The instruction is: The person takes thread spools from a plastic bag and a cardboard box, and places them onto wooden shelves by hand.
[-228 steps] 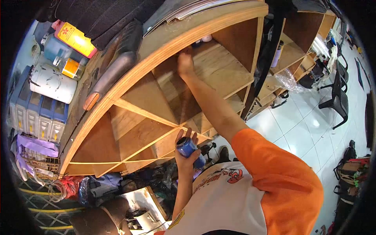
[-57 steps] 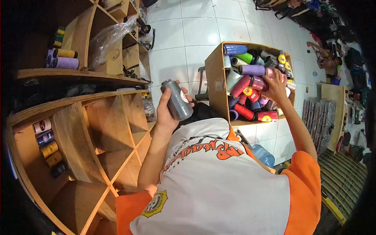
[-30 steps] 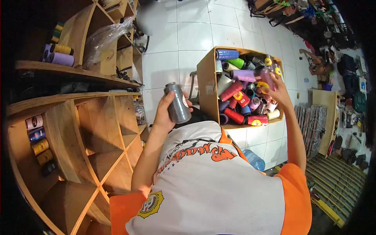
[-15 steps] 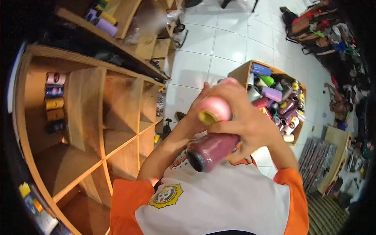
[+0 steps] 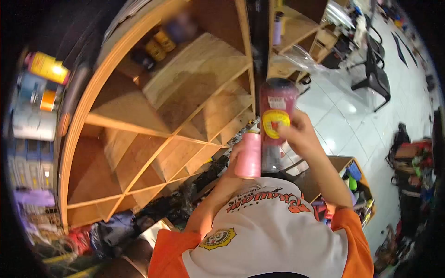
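Note:
In front of my chest, my right hand (image 5: 300, 135) grips a maroon thread spool (image 5: 278, 103) by its side. That spool is upright, with a dark top, a white sticker and a yellow round label. My left hand (image 5: 233, 161) is wrapped round a pink thread spool (image 5: 248, 155), held lower and left of the maroon one. Below the maroon spool, between the hands, is a greyish, partly see-through piece (image 5: 272, 160) whose kind I cannot make out. Most of the left fingers are hidden behind the pink spool.
A wooden cubby shelf (image 5: 172, 139) fills the left side, with several yellow and dark spools (image 5: 157, 48) in an upper compartment. At the right, behind my forearm, stands a wooden box (image 5: 340, 162) of mixed spools. A black chair (image 5: 373, 81) is on the tiled floor (image 5: 343, 120).
The view has turned toward the shelf, and the box now sits lower right. The maroon spool has gone from tilted below the pink one to upright and higher; the hands have moved apart.

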A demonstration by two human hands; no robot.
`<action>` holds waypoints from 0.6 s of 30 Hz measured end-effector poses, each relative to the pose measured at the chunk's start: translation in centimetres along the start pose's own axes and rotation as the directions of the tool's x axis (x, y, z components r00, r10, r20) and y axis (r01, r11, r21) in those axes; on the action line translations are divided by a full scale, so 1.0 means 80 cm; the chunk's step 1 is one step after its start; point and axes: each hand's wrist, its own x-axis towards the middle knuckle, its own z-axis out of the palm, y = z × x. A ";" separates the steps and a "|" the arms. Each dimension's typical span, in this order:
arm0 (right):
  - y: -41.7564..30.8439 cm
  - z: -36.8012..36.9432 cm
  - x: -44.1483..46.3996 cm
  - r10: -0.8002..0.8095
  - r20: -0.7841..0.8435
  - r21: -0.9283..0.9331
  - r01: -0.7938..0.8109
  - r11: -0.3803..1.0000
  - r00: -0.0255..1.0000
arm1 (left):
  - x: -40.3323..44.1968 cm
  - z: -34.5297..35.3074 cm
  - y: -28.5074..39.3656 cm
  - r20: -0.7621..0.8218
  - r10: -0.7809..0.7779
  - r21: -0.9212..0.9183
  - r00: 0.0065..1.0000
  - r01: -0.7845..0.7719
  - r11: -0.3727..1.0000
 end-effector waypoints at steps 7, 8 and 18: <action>0.002 0.058 0.148 0.065 0.139 -0.231 -0.032 0.972 0.988 | -0.093 -0.037 0.021 -0.121 0.427 -0.047 0.896 -0.435 0.899; -0.009 0.072 0.158 0.019 0.099 -0.458 0.028 0.889 0.995 | -0.107 -0.054 0.017 -0.018 0.479 -0.083 0.878 -0.479 0.874; -0.014 0.236 0.402 -0.145 0.623 -0.765 0.638 0.091 0.768 | -0.158 -0.019 -0.004 -0.134 0.711 0.078 0.691 -0.707 0.702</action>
